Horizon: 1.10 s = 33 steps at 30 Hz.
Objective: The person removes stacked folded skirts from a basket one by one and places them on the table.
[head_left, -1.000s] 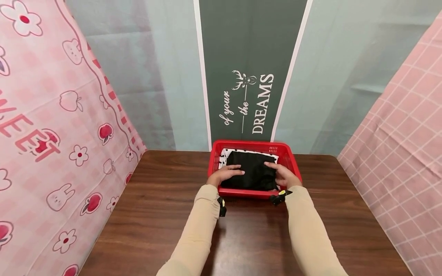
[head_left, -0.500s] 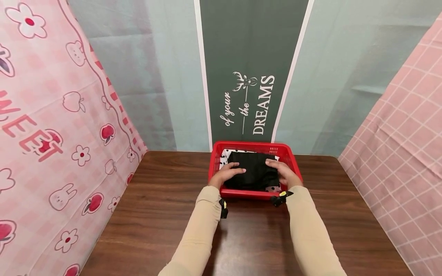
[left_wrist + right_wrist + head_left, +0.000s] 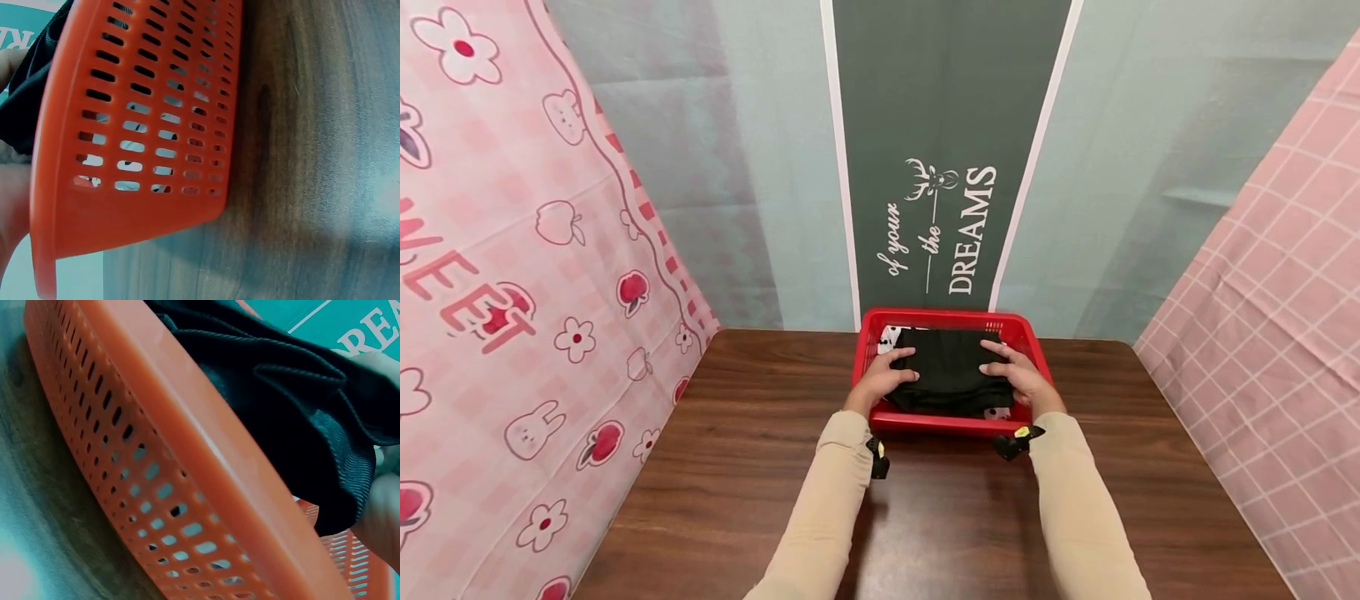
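Note:
A folded black garment (image 3: pixel 951 367) lies in a red plastic basket (image 3: pixel 955 427), over a white cloth with black spots (image 3: pixel 889 335). My left hand (image 3: pixel 883 377) rests on the garment's left side, fingers spread and fairly straight on top. Opposite it, my right hand (image 3: pixel 1018 375) lies on the right side with thumb and forefinger apart. The other fingers of both hands are hidden at the sides. In the right wrist view, the black garment (image 3: pixel 275 419) shows stitched edges and sagging folds close to the basket rim (image 3: pixel 206 444).
The basket stands at the back of a brown wood-grain table (image 3: pixel 940 517), close to a grey-green curtain (image 3: pixel 955 83) with white lettering. A pink printed curtain (image 3: pixel 565 275) hangs on the left, and a pink checked one (image 3: pixel 1270 292) on the right.
My left hand has drawn back toward the garment's left edge. The right hand's fingers have spread, with its thumb now showing on top. The garment's near side looks straighter and reaches farther right.

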Available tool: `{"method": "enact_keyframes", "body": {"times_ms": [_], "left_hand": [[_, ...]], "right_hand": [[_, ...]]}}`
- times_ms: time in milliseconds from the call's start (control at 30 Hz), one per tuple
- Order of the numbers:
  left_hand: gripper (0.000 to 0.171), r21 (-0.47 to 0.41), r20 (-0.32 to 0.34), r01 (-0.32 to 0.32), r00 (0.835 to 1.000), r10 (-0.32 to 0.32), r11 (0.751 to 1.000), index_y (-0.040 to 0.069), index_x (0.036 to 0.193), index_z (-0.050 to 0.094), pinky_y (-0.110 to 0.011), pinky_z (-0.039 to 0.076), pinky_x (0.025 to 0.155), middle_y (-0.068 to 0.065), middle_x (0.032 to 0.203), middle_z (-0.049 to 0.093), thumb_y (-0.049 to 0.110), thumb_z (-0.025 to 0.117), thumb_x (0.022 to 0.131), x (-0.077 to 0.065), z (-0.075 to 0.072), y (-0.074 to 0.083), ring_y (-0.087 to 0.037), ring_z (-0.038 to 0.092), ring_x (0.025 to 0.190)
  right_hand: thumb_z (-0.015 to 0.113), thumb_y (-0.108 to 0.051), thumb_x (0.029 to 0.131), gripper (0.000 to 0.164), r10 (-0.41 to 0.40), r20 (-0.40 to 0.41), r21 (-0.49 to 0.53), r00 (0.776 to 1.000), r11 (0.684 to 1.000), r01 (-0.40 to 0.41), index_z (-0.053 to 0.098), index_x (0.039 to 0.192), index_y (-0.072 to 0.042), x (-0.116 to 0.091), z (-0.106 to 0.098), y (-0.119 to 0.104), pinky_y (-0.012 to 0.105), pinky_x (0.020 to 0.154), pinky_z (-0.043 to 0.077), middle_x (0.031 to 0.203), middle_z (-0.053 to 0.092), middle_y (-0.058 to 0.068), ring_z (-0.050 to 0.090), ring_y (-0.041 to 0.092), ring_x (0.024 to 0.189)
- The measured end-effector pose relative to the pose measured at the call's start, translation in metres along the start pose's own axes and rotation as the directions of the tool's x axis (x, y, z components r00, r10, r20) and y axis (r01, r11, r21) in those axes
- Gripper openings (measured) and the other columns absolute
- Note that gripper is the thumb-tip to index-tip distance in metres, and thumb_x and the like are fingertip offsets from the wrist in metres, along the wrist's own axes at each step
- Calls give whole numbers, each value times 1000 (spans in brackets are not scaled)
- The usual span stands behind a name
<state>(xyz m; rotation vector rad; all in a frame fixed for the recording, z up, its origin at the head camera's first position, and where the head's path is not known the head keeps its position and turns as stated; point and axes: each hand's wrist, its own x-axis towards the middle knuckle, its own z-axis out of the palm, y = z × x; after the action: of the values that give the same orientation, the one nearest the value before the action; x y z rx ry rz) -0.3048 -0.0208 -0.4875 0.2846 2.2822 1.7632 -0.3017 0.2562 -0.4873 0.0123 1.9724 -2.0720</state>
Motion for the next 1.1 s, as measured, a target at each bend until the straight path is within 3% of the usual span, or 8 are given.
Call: {"method": "enact_keyframes", "body": {"times_ms": [100,300,467,700,933,1100], "left_hand": [[54,-72,16,-15,1000,16,997,8,133,51,-37,41,91,-10,136,42,3,67,81,-4,-3,5,-24,40,118],[63,-182,68,-26,997,39,983,5,140,41,-38,39,93,-15,144,30,-3,63,82,-22,-13,29,-29,32,124],[64,-232,79,-43,995,63,972,5,142,39,-32,42,89,-15,145,28,-4,61,82,-24,-17,33,-29,33,122],[58,-365,-5,-71,997,74,928,12,136,50,-30,49,80,-12,130,47,-2,64,82,-11,-12,20,-23,54,101],[53,-396,-31,-131,991,129,909,15,134,52,-34,49,82,-10,127,49,6,65,84,-19,-17,38,-24,56,100],[52,-407,-26,-128,991,128,904,18,134,52,-34,48,85,-9,126,49,6,65,85,-22,-21,48,-25,54,102]], "right_hand": [[56,-4,92,60,-2,5,-23,1000,1000,2,32,146,-11,-5,-2,-5,23,49,47,133,42,20,65,18,73],[56,-1,91,61,-24,50,24,998,999,22,29,146,-8,-21,7,-25,32,65,54,124,48,20,65,19,79],[54,2,91,62,-63,78,66,995,996,58,27,146,-6,-29,13,-39,36,72,53,130,42,22,65,19,83],[55,0,92,61,-96,74,108,993,990,88,28,146,-8,-29,11,-45,37,69,54,119,50,13,66,20,80],[56,-7,93,57,-173,72,69,982,983,169,31,145,-8,-33,12,-62,36,68,54,116,50,10,66,20,77],[56,-7,93,57,-189,79,80,979,980,183,31,145,-8,-35,12,-69,37,67,53,120,48,10,66,21,78]]}}
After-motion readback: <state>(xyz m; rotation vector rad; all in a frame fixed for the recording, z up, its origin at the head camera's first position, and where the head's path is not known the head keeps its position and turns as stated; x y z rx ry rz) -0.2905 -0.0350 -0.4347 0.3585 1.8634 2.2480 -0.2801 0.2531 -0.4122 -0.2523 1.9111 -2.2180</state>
